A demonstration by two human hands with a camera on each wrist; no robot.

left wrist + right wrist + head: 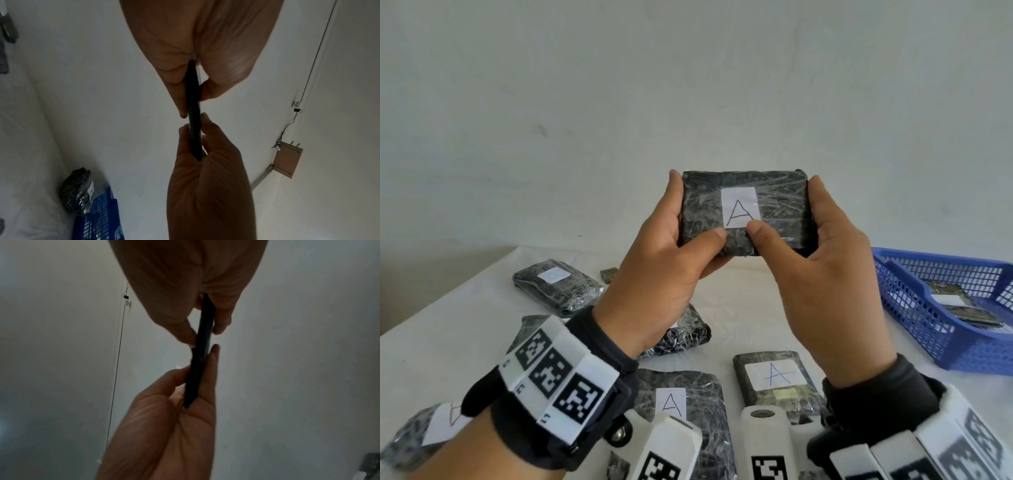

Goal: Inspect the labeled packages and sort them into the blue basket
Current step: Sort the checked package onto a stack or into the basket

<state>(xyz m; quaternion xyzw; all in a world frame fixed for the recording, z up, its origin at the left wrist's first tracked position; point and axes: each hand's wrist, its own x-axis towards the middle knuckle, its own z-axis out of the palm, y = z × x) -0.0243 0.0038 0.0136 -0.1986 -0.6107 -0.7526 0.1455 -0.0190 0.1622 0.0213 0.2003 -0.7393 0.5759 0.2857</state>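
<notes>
White cloth covers the table [722, 301]. One package [745, 212] marked A is pinched by left hand [664, 270] and right hand [828, 287]. Some packages are seen in the blue basket [928, 329] at the right edge; several remain unsorted.

From my remote seat, head view bright and evenly lit, soft diffuse light, faint shadows, glare on the plastic wrap of the held package [744, 212], wide-angle bending at edges, near wristbands blurred, both wrist views dim, hands backlit against pale wall, noisy

package [774, 192]: glossy crinkled plastic wrap, matt paper label | basket [914, 315]: blue plastic mesh | table [739, 308]: white cloth
</notes>
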